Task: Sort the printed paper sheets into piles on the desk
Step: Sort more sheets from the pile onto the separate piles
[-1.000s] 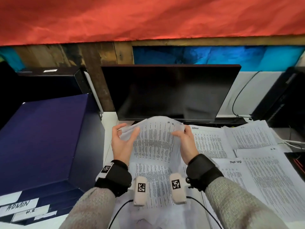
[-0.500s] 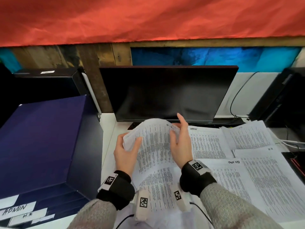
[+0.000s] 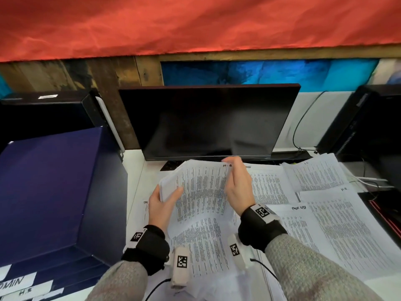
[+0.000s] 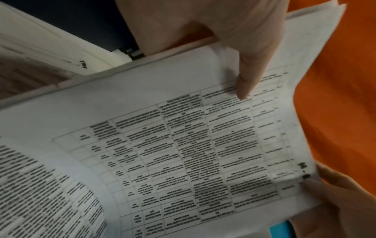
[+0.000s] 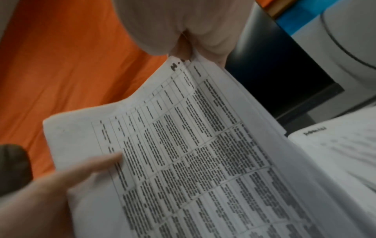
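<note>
Right hand, flat on the stack half a second ago, now pinches the top sheet's far corner while left hand grips the stack's left edge above the desk: sheet separated, next pile placement.

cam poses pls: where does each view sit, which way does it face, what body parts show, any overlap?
Head: on the head, facing forward and down at the monitor and desk; both hands and grey sleeves show.
Left wrist: along the left hand, up across the held stack; its thumb shows.
Right wrist: along the right hand, which pinches the stack's corner.
Shared: all three see the stack; each wrist view also catches the other hand.
</note>
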`<state>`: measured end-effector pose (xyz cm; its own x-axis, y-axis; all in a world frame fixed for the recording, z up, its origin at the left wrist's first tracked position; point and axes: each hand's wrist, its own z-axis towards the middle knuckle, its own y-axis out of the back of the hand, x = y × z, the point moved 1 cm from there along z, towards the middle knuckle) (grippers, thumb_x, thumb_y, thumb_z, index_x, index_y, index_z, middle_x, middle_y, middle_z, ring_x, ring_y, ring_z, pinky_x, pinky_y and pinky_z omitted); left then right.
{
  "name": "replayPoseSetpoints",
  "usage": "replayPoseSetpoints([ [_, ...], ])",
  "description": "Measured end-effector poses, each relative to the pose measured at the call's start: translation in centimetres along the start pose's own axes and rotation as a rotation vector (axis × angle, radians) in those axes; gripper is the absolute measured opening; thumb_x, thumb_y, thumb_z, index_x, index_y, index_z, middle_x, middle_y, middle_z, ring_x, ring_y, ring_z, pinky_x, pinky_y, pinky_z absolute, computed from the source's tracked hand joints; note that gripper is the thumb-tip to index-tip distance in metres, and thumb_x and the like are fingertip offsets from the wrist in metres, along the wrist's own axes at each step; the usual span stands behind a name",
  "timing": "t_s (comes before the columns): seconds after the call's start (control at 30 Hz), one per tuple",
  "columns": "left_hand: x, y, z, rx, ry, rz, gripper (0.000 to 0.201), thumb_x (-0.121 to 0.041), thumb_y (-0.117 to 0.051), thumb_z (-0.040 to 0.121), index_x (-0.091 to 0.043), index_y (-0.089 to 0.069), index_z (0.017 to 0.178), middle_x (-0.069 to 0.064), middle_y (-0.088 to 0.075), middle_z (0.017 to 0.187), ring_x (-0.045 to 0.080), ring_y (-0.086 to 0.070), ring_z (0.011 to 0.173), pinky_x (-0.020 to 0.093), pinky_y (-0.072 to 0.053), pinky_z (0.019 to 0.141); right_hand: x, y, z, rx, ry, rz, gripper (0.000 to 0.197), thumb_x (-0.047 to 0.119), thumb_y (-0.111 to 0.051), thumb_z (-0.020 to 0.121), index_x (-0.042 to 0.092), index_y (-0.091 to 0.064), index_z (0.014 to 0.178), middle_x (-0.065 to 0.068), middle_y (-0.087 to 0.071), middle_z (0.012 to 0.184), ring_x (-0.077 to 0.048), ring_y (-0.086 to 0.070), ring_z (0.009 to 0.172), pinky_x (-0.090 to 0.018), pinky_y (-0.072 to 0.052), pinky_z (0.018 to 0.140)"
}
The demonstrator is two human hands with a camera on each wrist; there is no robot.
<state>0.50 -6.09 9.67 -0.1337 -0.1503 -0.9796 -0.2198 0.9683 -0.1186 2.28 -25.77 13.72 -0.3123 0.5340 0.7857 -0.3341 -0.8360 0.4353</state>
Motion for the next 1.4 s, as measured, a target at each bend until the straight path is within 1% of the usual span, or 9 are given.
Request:
replayPoseSetpoints([
  [0.1,1.6,0.4,0.1,0.018,0.149,-0.080,0.036,-0.020,-0.076,0.077,-0.018,-0.065,0.111,0.007,-0.070,0.108,0.027,-0.065,0.103,0.048,-0.051,0.091,-0.3,0.0,0.1,-0.042,-0.172,0.230,0.025,0.001,-0.037,0.092,0.023,-0.042,0.103,0.008,-0.047,0.080,-0.001,-0.044,0.062,-0.019,-0.036,0.059],
  [0.27,3.8,0.6,-0.1,0.023,0.290,-0.058,0.031,-0.007,-0.077,0.075,-0.012,-0.065,0.103,0.014,-0.070,0.106,0.033,-0.066,0.099,0.051,-0.050,0.093,-1.4,-0.6,-0.4,0.044,-0.434,0.500,0.034,0.001,-0.042,0.092,0.023,-0.034,0.116,0.004,-0.047,0.104,-0.013,-0.054,0.093,-0.029,-0.049,0.081],
  [0.47,5.5,0.6,-0.6,0.021,0.352,0.021,0.040,-0.002,-0.073,0.078,-0.004,-0.060,0.115,0.014,-0.067,0.111,0.029,-0.063,0.101,0.038,-0.048,0.091,-3.4,-1.9,-1.1,0.192,-0.706,0.593,0.039,-0.007,-0.042,0.086,0.014,-0.041,0.119,-0.008,-0.056,0.115,-0.020,-0.058,0.099,-0.033,-0.051,0.078],
  [0.63,7.4,1.0,-1.0,-0.021,0.312,0.019,0.060,-0.042,-0.082,0.055,-0.017,-0.060,0.105,0.009,-0.067,0.112,0.030,-0.061,0.107,0.051,-0.044,0.101,-4.4,-2.8,-2.4,0.287,-0.722,0.528,0.029,-0.001,-0.049,0.091,0.017,-0.059,0.111,-0.002,-0.066,0.106,-0.022,-0.062,0.105,-0.030,-0.051,0.084],
  [0.83,3.1,-0.4,-2.3,0.005,0.240,-0.058,0.032,-0.021,-0.063,0.089,-0.028,-0.040,0.111,-0.013,-0.053,0.099,0.015,-0.046,0.107,0.041,-0.034,0.102,-5.7,-0.9,-2.9,0.203,-0.804,0.557,0.038,0.002,-0.060,0.085,0.012,-0.048,0.120,-0.011,-0.065,0.111,-0.026,-0.065,0.099,-0.040,-0.053,0.087],
  [1.0,3.5,-3.0,-1.7,0.111,0.206,0.108,0.026,-0.024,-0.063,0.090,-0.022,-0.052,0.113,-0.013,-0.061,0.095,0.017,-0.059,0.101,0.025,-0.045,0.083,-7.7,3.1,-4.8,0.379,-0.799,0.517,0.042,-0.006,-0.043,0.089,0.018,-0.050,0.123,-0.005,-0.066,0.116,-0.019,-0.065,0.102,-0.026,-0.055,0.076],
  [1.1,5.6,-6.2,-2.0,0.262,0.216,0.276,0.027,-0.031,-0.057,0.093,-0.021,-0.056,0.117,-0.007,-0.065,0.105,0.017,-0.061,0.106,0.018,-0.047,0.074,-10.9,6.6,-6.2,0.289,-0.860,0.426,0.041,-0.010,-0.042,0.089,0.017,-0.053,0.119,-0.006,-0.067,0.111,-0.020,-0.065,0.099,-0.029,-0.054,0.078],
  [1.27,10.1,-12.7,-2.8,0.387,0.141,0.679,0.031,-0.040,-0.053,0.093,-0.021,-0.049,0.117,0.000,-0.061,0.105,0.016,-0.059,0.092,0.029,-0.048,0.080,-18.0,15.9,-8.3,0.021,-1.001,0.178,0.032,-0.013,-0.037,0.087,0.002,-0.052,0.112,-0.015,-0.065,0.096,-0.028,-0.060,0.085,-0.038,-0.050,0.077],
  [1.4,13.1,-17.4,-3.6,0.609,-0.105,1.039,0.035,-0.029,-0.055,0.092,-0.018,-0.048,0.124,0.002,-0.050,0.121,0.016,-0.048,0.113,0.027,-0.040,0.096,-23.5,25.1,-9.1,-0.177,-1.103,-0.148,0.034,-0.014,-0.037,0.087,-0.008,-0.047,0.119,-0.027,-0.055,0.103,-0.030,-0.051,0.087,-0.037,-0.042,0.076],
])
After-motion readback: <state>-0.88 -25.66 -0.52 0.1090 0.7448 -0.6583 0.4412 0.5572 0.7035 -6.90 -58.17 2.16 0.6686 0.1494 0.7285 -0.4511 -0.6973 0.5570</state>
